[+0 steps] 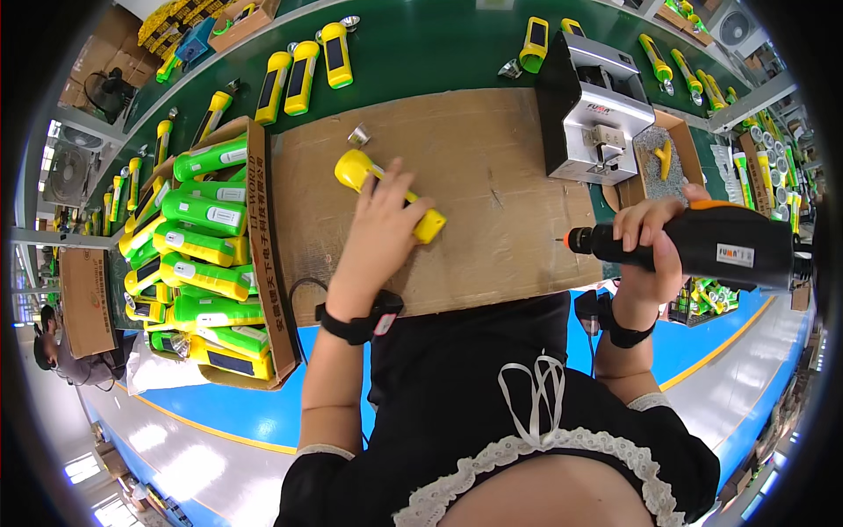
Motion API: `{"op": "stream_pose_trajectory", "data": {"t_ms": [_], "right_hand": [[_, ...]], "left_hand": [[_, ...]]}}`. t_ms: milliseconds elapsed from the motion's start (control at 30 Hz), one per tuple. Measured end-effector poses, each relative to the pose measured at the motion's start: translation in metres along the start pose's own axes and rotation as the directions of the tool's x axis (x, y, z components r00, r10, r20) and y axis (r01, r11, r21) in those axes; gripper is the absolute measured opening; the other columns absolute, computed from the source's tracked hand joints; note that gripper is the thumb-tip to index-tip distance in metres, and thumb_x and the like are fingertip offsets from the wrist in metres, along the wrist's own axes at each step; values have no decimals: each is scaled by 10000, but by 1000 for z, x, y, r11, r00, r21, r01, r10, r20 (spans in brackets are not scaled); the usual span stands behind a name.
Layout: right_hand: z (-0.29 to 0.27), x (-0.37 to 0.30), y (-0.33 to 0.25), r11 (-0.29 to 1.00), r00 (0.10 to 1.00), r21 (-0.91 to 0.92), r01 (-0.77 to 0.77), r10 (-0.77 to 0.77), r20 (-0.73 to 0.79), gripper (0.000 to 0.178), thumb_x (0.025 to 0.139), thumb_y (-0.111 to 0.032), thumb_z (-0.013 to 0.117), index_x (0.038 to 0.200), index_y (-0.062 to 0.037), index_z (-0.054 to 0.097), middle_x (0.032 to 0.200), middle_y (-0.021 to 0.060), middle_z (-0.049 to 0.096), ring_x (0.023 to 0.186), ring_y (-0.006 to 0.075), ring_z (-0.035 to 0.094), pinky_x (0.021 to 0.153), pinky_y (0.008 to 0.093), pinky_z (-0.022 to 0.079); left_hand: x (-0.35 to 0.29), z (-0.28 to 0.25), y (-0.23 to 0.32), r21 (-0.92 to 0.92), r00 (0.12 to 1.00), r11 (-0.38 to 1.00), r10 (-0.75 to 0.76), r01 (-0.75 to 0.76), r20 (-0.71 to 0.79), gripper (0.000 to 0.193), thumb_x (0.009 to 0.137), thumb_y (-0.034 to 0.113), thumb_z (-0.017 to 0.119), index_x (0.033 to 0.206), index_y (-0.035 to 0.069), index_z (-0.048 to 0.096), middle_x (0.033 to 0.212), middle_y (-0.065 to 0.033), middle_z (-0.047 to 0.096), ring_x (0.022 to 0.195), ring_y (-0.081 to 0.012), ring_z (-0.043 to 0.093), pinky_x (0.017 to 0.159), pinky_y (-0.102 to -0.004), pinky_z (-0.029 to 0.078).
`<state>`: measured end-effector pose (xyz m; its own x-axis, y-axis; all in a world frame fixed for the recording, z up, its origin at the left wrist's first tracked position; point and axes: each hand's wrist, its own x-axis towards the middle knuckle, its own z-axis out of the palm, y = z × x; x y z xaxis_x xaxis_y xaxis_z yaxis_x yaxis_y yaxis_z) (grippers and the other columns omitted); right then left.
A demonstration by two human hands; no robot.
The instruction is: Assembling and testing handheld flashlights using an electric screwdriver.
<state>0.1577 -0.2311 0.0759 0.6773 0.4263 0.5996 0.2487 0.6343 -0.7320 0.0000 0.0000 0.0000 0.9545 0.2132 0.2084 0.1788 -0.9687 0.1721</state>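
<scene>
Flashlight (355, 169) lies gripped by the half-curled left hand (385, 216); the right hand (655, 232) clasps a power screwdriver (725, 239). The flashlight is yellow, slanting across cardboard (500, 193).

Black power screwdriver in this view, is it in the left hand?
No, the right hand grips the black power screwdriver, while the left hand lies over a yellow flashlight.

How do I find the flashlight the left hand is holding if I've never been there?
Find the big brown cardboard sheet on the green table. On it, under the left hand, lies a yellow flashlight, its wide head near a small silver cup. It's the only flashlight on that sheet.
</scene>
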Motion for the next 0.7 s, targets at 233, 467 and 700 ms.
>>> {"op": "stream_pose_trajectory", "data": {"t_ms": [233,467,700], "right_hand": [[17,-15,12,989,998,-143,-47,51,23,526,775,-93,574,1227,-36,313,707,64,474,579,176,513,592,339,462],[14,-16,22,988,995,-127,-87,91,28,504,828,-75,604,1213,-51,281,693,40,470,604,157,505,645,337,474],[20,-14,27,987,994,-123,-99,105,43,509,830,-88,615,1208,-51,276,683,46,480,610,164,521,650,343,483]], "left_hand": [[3,46,78,-198,999,980,26,-32,-34,522,637,293,748,1030,28,529,921,-105,523,870,-262,520,765,-364,411],[1,55,98,-139,998,989,-56,51,-31,565,635,301,743,1073,25,515,946,-95,521,876,-258,513,780,-363,401],[-5,57,102,-124,994,990,-80,70,-77,577,641,308,729,1097,30,510,995,-87,529,926,-257,511,831,-379,383]]}}
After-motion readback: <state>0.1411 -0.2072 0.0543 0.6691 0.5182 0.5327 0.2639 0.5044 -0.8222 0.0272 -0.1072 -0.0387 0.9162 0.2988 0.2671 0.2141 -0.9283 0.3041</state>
